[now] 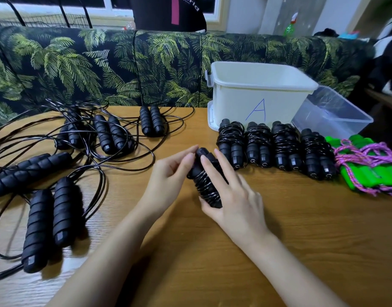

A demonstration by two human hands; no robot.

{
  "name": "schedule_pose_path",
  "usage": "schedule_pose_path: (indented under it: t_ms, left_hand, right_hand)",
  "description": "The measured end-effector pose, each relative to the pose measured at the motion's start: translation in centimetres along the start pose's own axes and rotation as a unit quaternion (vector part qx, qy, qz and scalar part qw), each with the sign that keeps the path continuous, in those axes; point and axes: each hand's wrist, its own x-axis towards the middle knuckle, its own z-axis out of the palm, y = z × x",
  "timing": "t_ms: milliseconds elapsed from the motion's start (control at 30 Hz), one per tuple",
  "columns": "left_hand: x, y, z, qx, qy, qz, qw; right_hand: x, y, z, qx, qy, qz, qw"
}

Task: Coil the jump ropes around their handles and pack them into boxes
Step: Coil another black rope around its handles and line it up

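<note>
Both my hands hold a black jump rope (pixel 205 185) whose cord is wound round its paired handles, at the table's middle. My left hand (pixel 168 173) pinches the bundle's top end. My right hand (pixel 232 193) wraps round its lower part, thumb under, fingers across the front. Several coiled black ropes (pixel 277 147) lie in a row to the right, before a white box marked A (pixel 259 96). Several uncoiled black ropes (pixel 57 180) sprawl at the left.
A clear plastic box (pixel 332 114) sits right of the white box. Green-handled ropes with pink cord (pixel 368 162) lie at the far right. A leaf-patterned sofa (pixel 124 63) backs the wooden table (pixel 301 229). A person in dark clothing (pixel 168 12) stands behind the sofa.
</note>
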Motion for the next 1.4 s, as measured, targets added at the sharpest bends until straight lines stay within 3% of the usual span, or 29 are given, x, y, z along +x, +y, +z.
schedule_pose_path:
  t_ms: [100, 233, 367, 667, 900, 1033, 1167, 1400]
  left_hand:
    - [0.1, -1.1, 0.1, -0.034, -0.008, -0.044, 0.998]
    - [0.2, -3.6, -0.6, 0.188, 0.044, -0.019, 0.981]
    - [0.4, -4.4, -0.9, 0.225, 0.083, -0.019, 0.971]
    - [-1.4, -2.3, 1.6, 0.362, 0.001, 0.035, 0.931]
    - [-3.6, -1.5, 4.8, 0.403, -0.047, 0.051, 0.913]
    - [-4.0, -1.2, 5.0, 0.463, -0.098, 0.066, 0.879]
    - [-3.9, -1.1, 5.1, 0.477, -0.090, 0.069, 0.872]
    - [-6.2, -0.6, 2.1, 0.498, -0.058, 0.077, 0.862]
  right_hand:
    - [0.4, 0.9, 0.2, 0.042, -0.044, 0.022, 0.998]
    - [0.4, 2.7, -1.0, 0.111, -0.056, 0.135, 0.983]
    - [-0.3, 6.2, -4.0, 0.047, -0.050, 0.210, 0.975]
    - [-5.5, 15.8, -9.7, -0.087, -0.057, 0.342, 0.934]
    - [-6.3, 17.6, -9.7, -0.113, -0.166, 0.327, 0.924]
    - [-6.2, 16.8, -9.9, -0.139, -0.146, 0.303, 0.931]
    - [-5.9, 14.7, -10.4, -0.139, -0.118, 0.262, 0.948]
    - [-3.2, 7.0, -8.8, -0.056, -0.099, 0.103, 0.988]
